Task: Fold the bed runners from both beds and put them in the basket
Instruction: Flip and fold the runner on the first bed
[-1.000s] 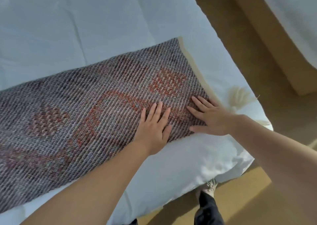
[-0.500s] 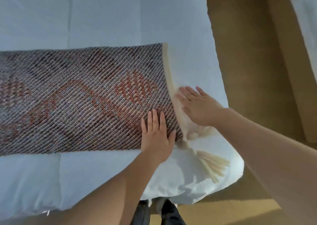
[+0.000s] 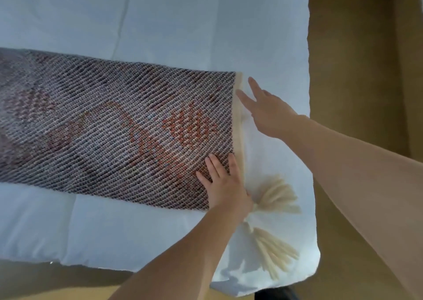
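**Both hands flat at the runner's end**

A grey-brown woven bed runner [image 3: 109,130] with an orange pattern is lying flat across a white quilted bed [image 3: 160,20]. The left hand [image 3: 225,185] is pressing palm-down, fingers spread, on the runner's near end corner, gripping nothing. The right hand [image 3: 267,112] is reaching open and flat just beyond the runner's cream edge band [image 3: 239,125]. Cream tassels [image 3: 274,226] are trailing from that corner onto the sheet.
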Available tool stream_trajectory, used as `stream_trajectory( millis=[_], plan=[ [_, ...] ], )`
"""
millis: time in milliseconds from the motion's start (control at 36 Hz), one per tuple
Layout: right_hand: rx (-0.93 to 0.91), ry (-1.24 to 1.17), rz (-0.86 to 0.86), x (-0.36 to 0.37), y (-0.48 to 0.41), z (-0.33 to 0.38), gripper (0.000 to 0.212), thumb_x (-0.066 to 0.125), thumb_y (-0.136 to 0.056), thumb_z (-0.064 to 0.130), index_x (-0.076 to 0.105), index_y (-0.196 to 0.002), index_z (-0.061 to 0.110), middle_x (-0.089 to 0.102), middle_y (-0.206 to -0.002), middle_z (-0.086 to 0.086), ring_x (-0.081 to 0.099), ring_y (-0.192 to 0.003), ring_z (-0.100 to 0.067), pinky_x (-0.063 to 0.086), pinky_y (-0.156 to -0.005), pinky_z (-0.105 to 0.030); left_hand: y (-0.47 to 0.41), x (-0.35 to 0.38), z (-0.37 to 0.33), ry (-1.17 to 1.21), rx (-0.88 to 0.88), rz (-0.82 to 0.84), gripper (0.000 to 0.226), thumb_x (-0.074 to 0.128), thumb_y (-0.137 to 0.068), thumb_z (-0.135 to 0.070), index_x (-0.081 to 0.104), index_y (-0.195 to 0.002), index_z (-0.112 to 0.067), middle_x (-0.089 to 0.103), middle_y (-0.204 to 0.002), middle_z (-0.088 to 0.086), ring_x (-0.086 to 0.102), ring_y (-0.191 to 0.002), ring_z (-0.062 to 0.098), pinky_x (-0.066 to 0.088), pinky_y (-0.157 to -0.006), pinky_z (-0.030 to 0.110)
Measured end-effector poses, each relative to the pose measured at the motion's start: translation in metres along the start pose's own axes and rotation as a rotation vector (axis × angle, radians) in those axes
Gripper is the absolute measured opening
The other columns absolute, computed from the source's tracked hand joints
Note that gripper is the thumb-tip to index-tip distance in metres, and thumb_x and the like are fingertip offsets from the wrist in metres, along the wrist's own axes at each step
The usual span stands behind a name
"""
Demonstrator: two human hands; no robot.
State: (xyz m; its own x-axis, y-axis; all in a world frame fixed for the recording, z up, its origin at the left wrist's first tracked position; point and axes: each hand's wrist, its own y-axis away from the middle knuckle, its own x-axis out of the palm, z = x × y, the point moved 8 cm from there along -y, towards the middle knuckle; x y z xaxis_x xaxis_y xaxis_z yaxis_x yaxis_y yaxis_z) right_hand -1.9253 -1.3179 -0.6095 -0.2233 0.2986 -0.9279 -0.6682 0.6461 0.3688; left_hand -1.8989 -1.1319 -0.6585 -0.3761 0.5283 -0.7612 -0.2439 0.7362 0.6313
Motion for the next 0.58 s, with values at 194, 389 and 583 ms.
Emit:
stream_trajectory(
  millis=[194, 389, 583],
  plan=[
    [-0.246, 0.387, -0.101, -0.006, -0.028, 0.012, 0.068, 0.039, -0.093, 0.007, 0.006, -0.152, 0.016, -0.007, -0.157, -0.023, 0.004, -0.144, -0.042, 0.014, -0.115, -0.052, 0.001, -0.009, -0.005, -0.050, -0.144, 0.076, 0.099, 0.055, -0.087, -0.021, -0.024, -0.145, -0.012, -0.023, -0.150, 0.031, -0.016, -0.142, 0.044, 0.009, -0.110, 0.067],
    [-0.361, 0.356, -0.111, -0.015, -0.042, 0.018, 0.047, 0.039, -0.092, 0.007, 0.035, -0.139, 0.011, 0.027, -0.150, -0.018, 0.024, -0.139, -0.036, 0.042, -0.097, -0.045, 0.012, -0.048, 0.008, 0.180, -0.211, -0.106, 0.043, 0.048, -0.089, -0.010, 0.034, -0.130, -0.016, 0.044, -0.136, 0.006, 0.049, -0.120, 0.029, 0.042, -0.083, 0.040],
    [-0.405, 0.092, -0.120, -0.049, -0.044, 0.031, 0.031, 0.039, -0.086, -0.005, 0.053, -0.112, 0.005, 0.053, -0.119, -0.015, 0.056, -0.101, -0.034, 0.049, -0.075, -0.042, 0.053, -0.088, 0.040, 0.215, -0.268, -0.222, 0.025, 0.045, -0.089, -0.002, 0.045, -0.110, -0.015, 0.057, -0.108, 0.002, 0.062, -0.094, 0.030, 0.040, -0.067, 0.036]
  ],
)
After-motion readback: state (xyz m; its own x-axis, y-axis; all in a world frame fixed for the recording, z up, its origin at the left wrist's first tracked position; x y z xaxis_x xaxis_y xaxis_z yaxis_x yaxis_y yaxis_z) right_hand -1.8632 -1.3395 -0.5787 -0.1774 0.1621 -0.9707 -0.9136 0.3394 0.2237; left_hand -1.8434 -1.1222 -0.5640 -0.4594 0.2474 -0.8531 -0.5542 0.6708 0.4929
